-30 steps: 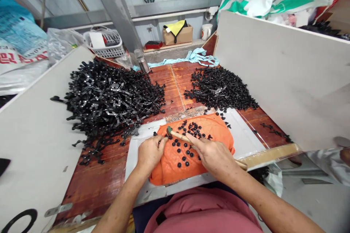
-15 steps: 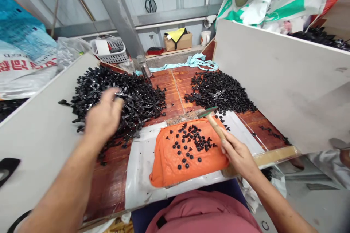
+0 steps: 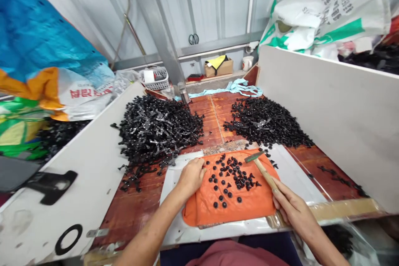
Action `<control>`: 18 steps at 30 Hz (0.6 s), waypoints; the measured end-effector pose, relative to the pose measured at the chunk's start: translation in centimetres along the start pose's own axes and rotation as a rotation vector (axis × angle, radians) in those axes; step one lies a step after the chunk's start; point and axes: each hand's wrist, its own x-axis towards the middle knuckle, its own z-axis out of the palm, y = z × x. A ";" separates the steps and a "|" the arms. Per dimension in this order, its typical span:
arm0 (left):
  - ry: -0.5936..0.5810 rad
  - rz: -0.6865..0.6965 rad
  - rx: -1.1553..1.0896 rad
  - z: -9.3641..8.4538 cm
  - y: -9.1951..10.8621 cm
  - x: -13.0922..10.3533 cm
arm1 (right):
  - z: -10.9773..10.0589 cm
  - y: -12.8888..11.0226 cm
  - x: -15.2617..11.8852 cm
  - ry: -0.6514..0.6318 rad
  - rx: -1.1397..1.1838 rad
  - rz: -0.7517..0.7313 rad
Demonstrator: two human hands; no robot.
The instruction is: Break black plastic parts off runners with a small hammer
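Note:
My right hand grips the wooden handle of a small hammer. Its green-grey head hangs over the right side of an orange cloth. Scattered on that cloth are many small black plastic pieces with round heads. At the cloth's upper left edge, my left hand has its fingers curled together; whatever they hold is hidden. Just beyond it lies a large heap of black plastic parts. A second heap of smaller black pieces lies behind the hammer.
Grey boards wall in the wooden bench on both sides. White sheeting lies under the cloth. Toward the back stand a metal-and-glass flask, a white basket, a mug and light-blue cloth strips. Bags flank the boards.
My left hand has moved from the left heap rightward and nearer, to the orange cloth's edge. My right hand still holds the hammer over the cloth. The view has shifted left.

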 end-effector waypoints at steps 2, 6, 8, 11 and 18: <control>0.030 -0.040 0.005 0.1 -0.3 0.1 | -0.1 0.4 0.3 -0.006 0.032 0.027; 0.081 -0.093 -0.014 -0.2 -0.3 0.0 | 0.1 1.0 0.6 0.010 0.104 0.005; 0.101 -0.110 -0.038 -0.2 0.0 -0.5 | 0.2 1.0 0.5 0.015 0.135 -0.029; 0.123 -0.118 -0.081 -0.1 0.8 -2.0 | 0.4 0.8 0.5 -0.015 0.161 -0.047; 0.158 -0.126 -0.174 1.4 2.9 -5.4 | 0.2 1.4 1.4 -0.041 0.132 -0.103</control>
